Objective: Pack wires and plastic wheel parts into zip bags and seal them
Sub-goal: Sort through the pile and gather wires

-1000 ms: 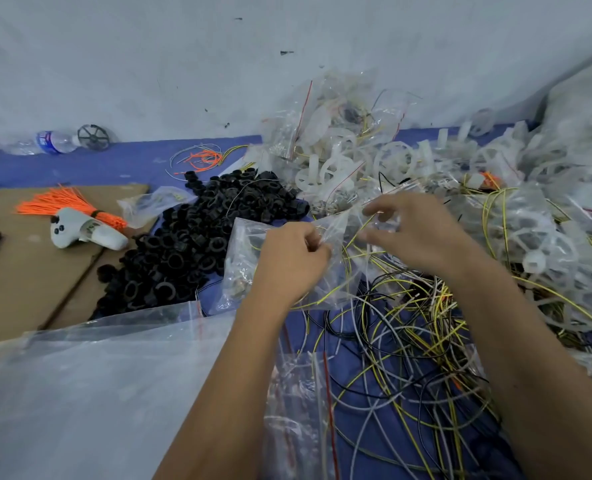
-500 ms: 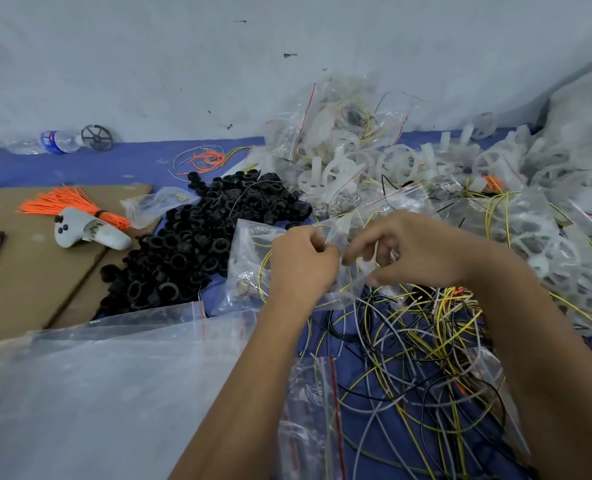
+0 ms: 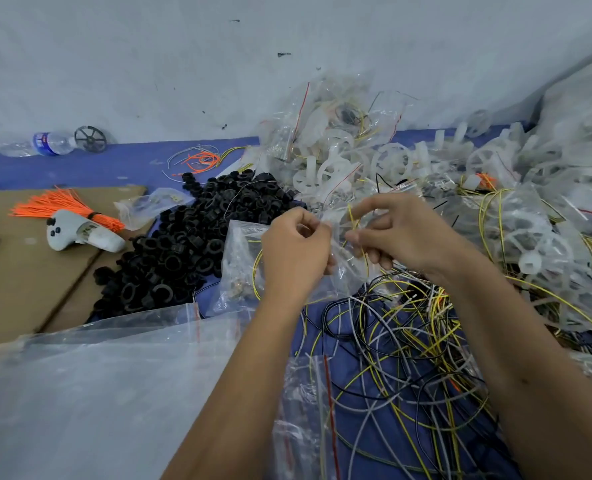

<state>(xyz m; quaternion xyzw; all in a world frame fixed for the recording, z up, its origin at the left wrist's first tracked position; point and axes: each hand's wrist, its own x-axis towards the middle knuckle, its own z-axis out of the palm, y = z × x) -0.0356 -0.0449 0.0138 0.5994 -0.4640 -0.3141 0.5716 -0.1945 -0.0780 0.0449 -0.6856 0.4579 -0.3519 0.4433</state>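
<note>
The left hand (image 3: 296, 252) is pinching the mouth of a small clear zip bag (image 3: 344, 261), probably holding it open and steady, just right of the pile of black plastic rings (image 3: 190, 244). The right hand (image 3: 396, 233) is pinching a yellow wire (image 3: 354, 221) at that mouth, apparently feeding it in. The bag is hanging above the loose wire tangle (image 3: 402, 344), right of the rings; white plastic wheels (image 3: 384, 161) are lying beyond it.
</note>
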